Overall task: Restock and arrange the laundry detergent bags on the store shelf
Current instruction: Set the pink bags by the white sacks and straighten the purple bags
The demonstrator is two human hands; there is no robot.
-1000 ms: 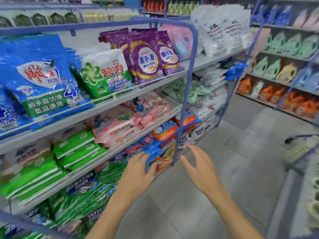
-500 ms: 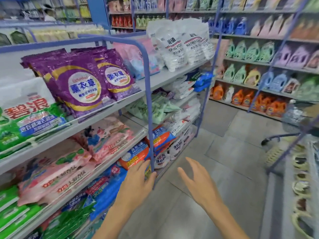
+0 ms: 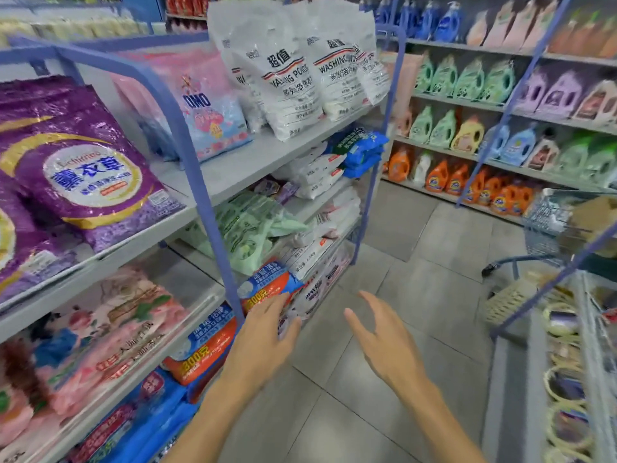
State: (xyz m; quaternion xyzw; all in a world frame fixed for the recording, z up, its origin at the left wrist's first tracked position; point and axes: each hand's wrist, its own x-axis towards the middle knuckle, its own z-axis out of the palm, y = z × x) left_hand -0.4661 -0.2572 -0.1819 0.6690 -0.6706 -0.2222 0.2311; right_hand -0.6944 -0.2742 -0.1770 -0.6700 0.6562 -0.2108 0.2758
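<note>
- The purple plastic detergent bags (image 3: 83, 168) at the left run off the frame edge. The pale pink flowered bags (image 3: 110, 332) one board lower are blurred, and their print is unreadable.
- I cannot tell whether the left hand (image 3: 263, 332) touches the orange-and-blue detergent bag (image 3: 267, 284) at its fingertips. Its grip is slack, fingers straight, holding nothing.
- The right hand (image 3: 384, 342) hangs over the floor tiles (image 3: 334, 412), its grip just as loose and empty.
- The blue-framed shelf unit with grey boards (image 3: 240, 168) carries tall white washing-powder bags (image 3: 287, 78) upright on top, with crumpled pale green bags (image 3: 247, 225) lying lower down.
- A wire shopping trolley (image 3: 547, 215) at the right, half cut off, holds a brown cardboard box (image 3: 597, 212).
</note>
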